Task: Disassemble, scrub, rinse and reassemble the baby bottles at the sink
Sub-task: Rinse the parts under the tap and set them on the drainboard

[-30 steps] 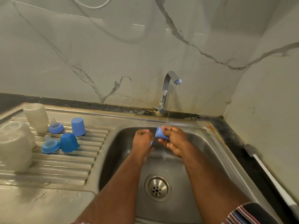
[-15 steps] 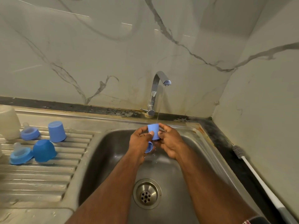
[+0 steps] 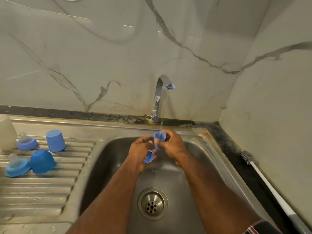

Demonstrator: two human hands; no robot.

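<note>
Over the steel sink basin (image 3: 199, 169), my right hand (image 3: 172, 144) grips a small blue bottle cap (image 3: 159, 137), mouth up, under the thin stream from the tap (image 3: 160, 93). My left hand (image 3: 140, 149) holds a blue screw ring (image 3: 149, 156) low in its fingers, and its thumb touches the cap. On the drainboard at left stand two more blue caps (image 3: 55, 141) (image 3: 42, 161), upside down, and two blue rings with clear teats (image 3: 27, 143) (image 3: 16, 166). A cloudy bottle body (image 3: 5, 132) is at the left edge.
The ribbed drainboard (image 3: 42, 191) fills the left side. The drain strainer (image 3: 152, 202) lies in the basin below my forearms. A white-handled bottle brush (image 3: 263, 179) lies on the dark counter at right, along the marble wall.
The cap has turned from bottom up to mouth up under the stream. The view has shifted right, pushing the drainboard parts toward the left edge.
</note>
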